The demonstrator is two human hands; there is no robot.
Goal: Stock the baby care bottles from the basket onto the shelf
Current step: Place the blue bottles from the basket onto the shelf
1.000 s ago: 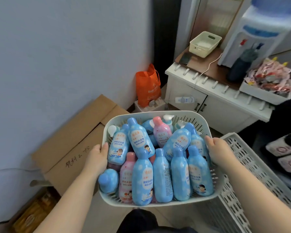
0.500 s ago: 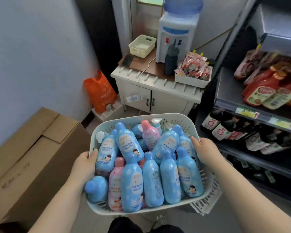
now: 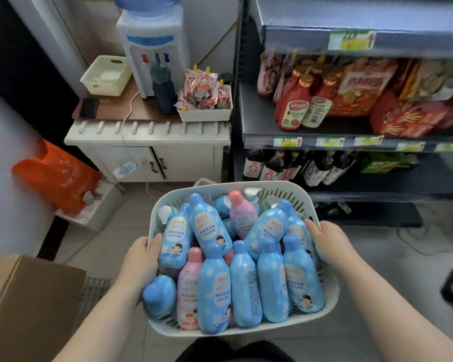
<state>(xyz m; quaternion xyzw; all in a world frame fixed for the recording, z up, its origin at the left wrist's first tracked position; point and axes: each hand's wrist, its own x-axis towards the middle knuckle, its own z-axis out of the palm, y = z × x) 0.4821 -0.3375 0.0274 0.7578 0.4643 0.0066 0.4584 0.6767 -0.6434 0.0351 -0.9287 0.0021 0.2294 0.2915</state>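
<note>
In the head view, the pale slotted basket (image 3: 246,183) sits low in the middle of the frame, carried by both hands. The left hand (image 3: 141,259) grips its left rim with the thumb over the edge, and the right hand (image 3: 330,244) grips the right rim the same way. Blue and pink baby care bottles (image 3: 213,291) lie heaped inside the basket. The shelf (image 3: 259,121) fills the upper right and carries red sauce bottles (image 3: 293,108) and snack packs. A white cabinet (image 3: 188,160) topped by a water dispenser (image 3: 154,48) stands at upper left, with an orange bag (image 3: 55,176) at mid left.
</note>
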